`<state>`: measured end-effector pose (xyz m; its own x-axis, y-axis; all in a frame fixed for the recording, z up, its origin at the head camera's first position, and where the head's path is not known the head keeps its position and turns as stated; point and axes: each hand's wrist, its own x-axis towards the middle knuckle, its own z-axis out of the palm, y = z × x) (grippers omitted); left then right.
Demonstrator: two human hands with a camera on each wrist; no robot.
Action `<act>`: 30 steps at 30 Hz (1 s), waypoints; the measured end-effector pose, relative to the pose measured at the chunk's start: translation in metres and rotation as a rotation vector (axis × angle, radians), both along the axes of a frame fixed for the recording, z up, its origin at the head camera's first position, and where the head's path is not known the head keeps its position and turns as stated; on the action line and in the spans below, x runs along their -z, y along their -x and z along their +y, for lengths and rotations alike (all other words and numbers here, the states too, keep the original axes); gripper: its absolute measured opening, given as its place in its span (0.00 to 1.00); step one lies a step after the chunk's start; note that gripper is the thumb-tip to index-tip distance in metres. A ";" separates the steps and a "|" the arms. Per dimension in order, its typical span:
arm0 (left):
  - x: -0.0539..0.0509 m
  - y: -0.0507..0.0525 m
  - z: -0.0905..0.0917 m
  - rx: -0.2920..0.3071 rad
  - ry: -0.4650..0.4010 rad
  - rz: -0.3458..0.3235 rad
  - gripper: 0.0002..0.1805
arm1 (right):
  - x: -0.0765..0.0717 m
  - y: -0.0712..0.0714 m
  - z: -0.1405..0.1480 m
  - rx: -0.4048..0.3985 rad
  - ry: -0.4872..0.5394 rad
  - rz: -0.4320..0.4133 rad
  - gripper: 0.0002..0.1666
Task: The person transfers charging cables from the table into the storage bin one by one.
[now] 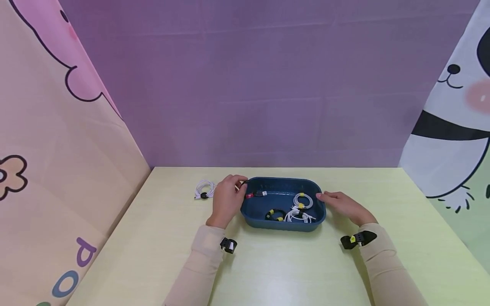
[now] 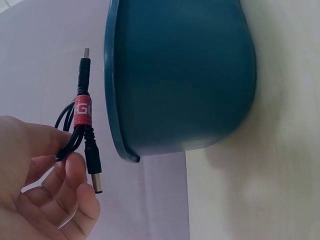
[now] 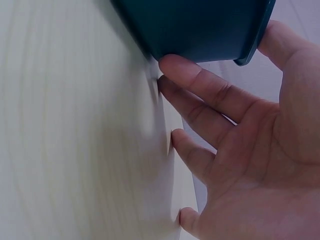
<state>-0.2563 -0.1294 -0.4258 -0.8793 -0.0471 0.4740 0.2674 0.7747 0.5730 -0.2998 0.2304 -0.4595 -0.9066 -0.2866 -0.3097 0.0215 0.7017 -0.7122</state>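
Observation:
In the left wrist view, my left hand pinches a looped black cable between thumb and fingers. A red strap binds the cable, which has a metal USB-type plug at one end and a round barrel plug at the other. In the head view, this hand is at the left rim of a blue plastic bin, the cable over the bin's inside. My right hand holds the bin's right end, thumb at the rim and fingers against the lower outside.
Inside the bin lie a white cable coil with yellow ties, another white coil and a black coil with yellow ties. A white coiled cable lies on the table left of my left hand. A purple cloth hangs behind the table.

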 end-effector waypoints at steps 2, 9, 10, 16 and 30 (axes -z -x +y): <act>-0.002 0.001 0.002 0.006 0.019 -0.011 0.10 | 0.000 0.000 0.000 0.001 -0.001 0.002 0.60; -0.003 0.007 0.009 0.030 0.093 -0.079 0.11 | -0.001 0.000 0.000 0.004 0.005 -0.001 0.60; -0.003 0.008 0.009 0.031 0.106 -0.085 0.11 | -0.001 0.000 0.000 0.004 0.006 -0.003 0.60; -0.003 0.011 0.013 0.049 0.169 -0.093 0.12 | -0.001 -0.001 0.000 0.003 0.011 -0.011 0.60; -0.001 0.020 0.021 0.109 0.259 -0.095 0.10 | -0.002 0.001 0.000 -0.013 0.015 -0.014 0.59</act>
<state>-0.2762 -0.1087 -0.4248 -0.9135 0.1620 0.3733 0.3117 0.8683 0.3859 -0.3006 0.2306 -0.4580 -0.8984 -0.3034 -0.3176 0.0221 0.6909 -0.7226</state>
